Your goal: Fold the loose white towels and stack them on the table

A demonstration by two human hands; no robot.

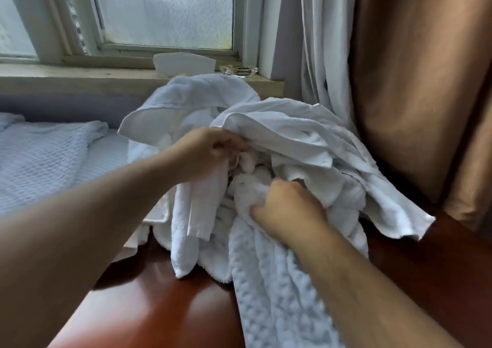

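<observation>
Loose white towels (279,132) heap on the worktop (159,307); left hand (210,153) grips a fold at the heap's ten o'clock, right hand (287,209) clutches a waffle towel (266,281) at five

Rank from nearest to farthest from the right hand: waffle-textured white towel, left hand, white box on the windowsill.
1. Waffle-textured white towel, gripped by the right hand.
2. Left hand, up-left, gripping the pile.
3. White box, far back on the windowsill.

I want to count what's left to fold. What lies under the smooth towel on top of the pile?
Under the smooth towel, whose edge the left hand holds, show bunched terry towels and a waffle-weave towel gripped by the right hand. How many lie deeper is covered.
</observation>
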